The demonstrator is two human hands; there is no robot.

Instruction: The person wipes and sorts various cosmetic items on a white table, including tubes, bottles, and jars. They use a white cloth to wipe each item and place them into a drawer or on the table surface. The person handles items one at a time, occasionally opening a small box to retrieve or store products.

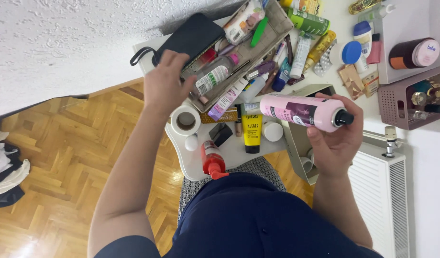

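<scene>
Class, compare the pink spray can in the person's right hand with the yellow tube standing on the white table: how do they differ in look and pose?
The pink spray can is held off the table in the right hand; the yellow tube rests on the white table, untouched. The can is a rigid cylinder with a black nozzle; the tube is flatter, with a black cap. The can looks larger than the tube. Both carry dark printed labels.

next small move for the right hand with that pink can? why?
Probably lay the pink spray can down in the beige tray. The right hand holds it level above the crowded white table, and the left hand rests at the tray's near end beside a clear bottle, seemingly making room. Free space in the tray looks tight, so it may need shifting first.
</scene>
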